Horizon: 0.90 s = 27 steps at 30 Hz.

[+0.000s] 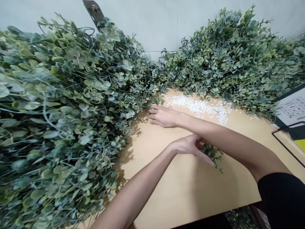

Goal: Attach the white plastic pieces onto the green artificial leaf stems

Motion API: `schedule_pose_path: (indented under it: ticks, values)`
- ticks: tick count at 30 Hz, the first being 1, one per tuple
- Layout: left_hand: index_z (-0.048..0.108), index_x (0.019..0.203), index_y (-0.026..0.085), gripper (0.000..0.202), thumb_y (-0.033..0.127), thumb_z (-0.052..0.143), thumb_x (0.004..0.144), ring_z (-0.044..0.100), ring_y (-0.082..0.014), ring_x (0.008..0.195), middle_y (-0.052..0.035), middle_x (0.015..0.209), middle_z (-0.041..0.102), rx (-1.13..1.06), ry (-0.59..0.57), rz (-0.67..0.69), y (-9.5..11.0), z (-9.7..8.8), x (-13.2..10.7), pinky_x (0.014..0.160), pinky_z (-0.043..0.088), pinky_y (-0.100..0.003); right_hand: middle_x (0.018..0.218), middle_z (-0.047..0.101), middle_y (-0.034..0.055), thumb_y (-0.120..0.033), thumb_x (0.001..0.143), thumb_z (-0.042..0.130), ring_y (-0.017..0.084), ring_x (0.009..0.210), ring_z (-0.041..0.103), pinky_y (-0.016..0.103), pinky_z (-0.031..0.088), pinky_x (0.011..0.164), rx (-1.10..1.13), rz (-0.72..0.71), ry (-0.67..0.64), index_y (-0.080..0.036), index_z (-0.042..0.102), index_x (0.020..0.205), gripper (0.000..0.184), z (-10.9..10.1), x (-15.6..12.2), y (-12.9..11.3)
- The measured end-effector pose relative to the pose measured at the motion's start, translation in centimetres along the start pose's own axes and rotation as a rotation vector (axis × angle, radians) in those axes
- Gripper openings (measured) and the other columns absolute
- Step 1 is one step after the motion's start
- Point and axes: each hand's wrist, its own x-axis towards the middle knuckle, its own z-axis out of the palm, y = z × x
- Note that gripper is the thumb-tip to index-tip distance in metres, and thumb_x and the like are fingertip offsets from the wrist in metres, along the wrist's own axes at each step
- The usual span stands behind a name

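Your left hand (187, 145) has a small leafy sprig (216, 156) in its grip, above the middle of the worktop (166, 187), a little right of centre. Your thumb lies out along the near side, with the leaves in the gap between it and the fingers; your right forearm (224, 138) crosses over and hides part of those fingers, so you can't tell how tightly they close.

Your right hand (164, 116) is palm down farther toward the back edge, its fingers out straight and slightly parted. They point at the fringe of the big leaf pile (71, 95) covering the left side; whether they touch it isn't clear. Loose white bits (193, 105) lie scattered just right of that hand, before the second leaf pile (233, 60) along the back edge. A printed sheet (292, 106) is at the right edge.
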Motion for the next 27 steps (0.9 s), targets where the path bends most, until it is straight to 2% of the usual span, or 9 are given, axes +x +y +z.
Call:
schedule_pose_path:
  ticks: [2, 4, 8, 11, 13, 16, 19, 23, 27]
  values:
    - [0.070, 0.124, 0.021, 0.081, 0.027, 0.103, 0.050, 0.070, -0.0287, 0.110, -0.0142, 0.128, 0.070, 0.026, 0.026, -0.006, -0.1, -0.1, 0.0, 0.082, 0.056, -0.036, 0.165, 0.043, 0.0215, -0.039, 0.110, 0.041, 0.036, 0.157, 0.035, 0.055, 0.029, 0.129, -0.165, 0.000, -0.020, -0.011, 0.053, 0.148, 0.048, 0.5, -1.0, 0.9]
    - [0.069, 0.120, 0.021, 0.077, 0.028, 0.103, 0.051, 0.070, -0.0227, 0.101, -0.0125, 0.127, 0.069, 0.057, 0.027, 0.005, 0.0, -0.2, -0.1, 0.077, 0.054, -0.031, 0.168, 0.039, 0.0218, -0.039, 0.111, 0.035, 0.036, 0.158, 0.034, 0.053, 0.031, 0.128, -0.262, 0.027, -0.021, -0.009, 0.047, 0.153, 0.053, 0.3, -2.6, 2.3]
    - [0.067, 0.117, 0.023, 0.066, 0.031, 0.100, 0.061, 0.066, -0.0142, 0.085, -0.0084, 0.119, 0.070, 0.040, -0.033, 0.033, 0.6, -0.1, -0.2, 0.069, 0.051, -0.027, 0.152, 0.057, 0.0242, -0.033, 0.111, 0.031, 0.033, 0.146, 0.050, 0.050, 0.042, 0.117, -0.382, 0.028, -0.033, -0.007, 0.052, 0.145, 0.048, -2.2, -7.3, 4.3]
    - [0.068, 0.117, 0.023, 0.061, 0.032, 0.098, 0.064, 0.068, -0.0156, 0.089, -0.0082, 0.114, 0.071, 0.007, -0.033, 0.032, 0.9, 0.1, -0.2, 0.074, 0.053, -0.028, 0.123, 0.072, 0.0207, -0.029, 0.110, 0.033, 0.032, 0.121, 0.066, 0.047, 0.049, 0.102, -0.478, 0.089, -0.120, -0.010, 0.065, 0.126, 0.041, -4.6, -10.2, 4.2]
    - [0.068, 0.117, 0.023, 0.061, 0.034, 0.098, 0.066, 0.070, -0.0170, 0.091, -0.0083, 0.111, 0.072, -0.011, -0.036, 0.020, 1.0, 0.1, -0.1, 0.074, 0.054, -0.028, 0.107, 0.074, 0.0185, -0.031, 0.109, 0.034, 0.032, 0.107, 0.069, 0.047, 0.050, 0.093, -0.522, 0.158, -0.146, -0.012, 0.070, 0.111, 0.041, -5.7, -11.0, 3.6]
    - [0.067, 0.118, 0.023, 0.060, 0.036, 0.097, 0.067, 0.071, -0.0163, 0.086, -0.0082, 0.111, 0.072, -0.037, -0.052, -0.001, 1.0, 0.0, 0.1, 0.072, 0.054, -0.028, 0.113, 0.073, 0.0201, -0.038, 0.110, 0.033, 0.034, 0.105, 0.068, 0.047, 0.051, 0.089, -0.496, 0.307, -0.040, -0.012, 0.070, 0.111, 0.046, -6.2, -9.9, 2.8]
    - [0.067, 0.117, 0.023, 0.057, 0.035, 0.096, 0.069, 0.071, -0.0149, 0.084, -0.0075, 0.113, 0.071, -0.059, -0.058, 0.002, 1.0, 0.0, 0.0, 0.073, 0.055, -0.029, 0.140, 0.063, 0.0239, -0.041, 0.110, 0.035, 0.038, 0.125, 0.062, 0.051, 0.049, 0.102, -0.403, 0.402, 0.063, -0.009, 0.060, 0.136, 0.049, -5.1, -7.0, 3.2]
    - [0.069, 0.115, 0.022, 0.057, 0.036, 0.097, 0.067, 0.071, -0.0152, 0.085, -0.0092, 0.114, 0.072, -0.042, -0.028, 0.013, 1.0, 0.0, -0.1, 0.073, 0.055, -0.028, 0.166, 0.038, 0.0254, -0.040, 0.110, 0.033, 0.042, 0.154, 0.036, 0.058, 0.032, 0.123, -0.305, 0.354, 0.038, -0.007, 0.037, 0.159, 0.060, -3.0, -2.9, 5.7]
    - [0.070, 0.113, 0.021, 0.059, 0.037, 0.099, 0.064, 0.071, -0.0147, 0.084, -0.0093, 0.116, 0.072, -0.053, -0.003, 0.018, 1.1, 0.1, -0.3, 0.075, 0.056, -0.030, 0.170, 0.030, 0.0275, -0.041, 0.110, 0.030, 0.043, 0.156, 0.034, 0.060, 0.028, 0.127, -0.235, 0.396, -0.029, -0.003, 0.032, 0.162, 0.064, -2.0, -1.7, 7.2]
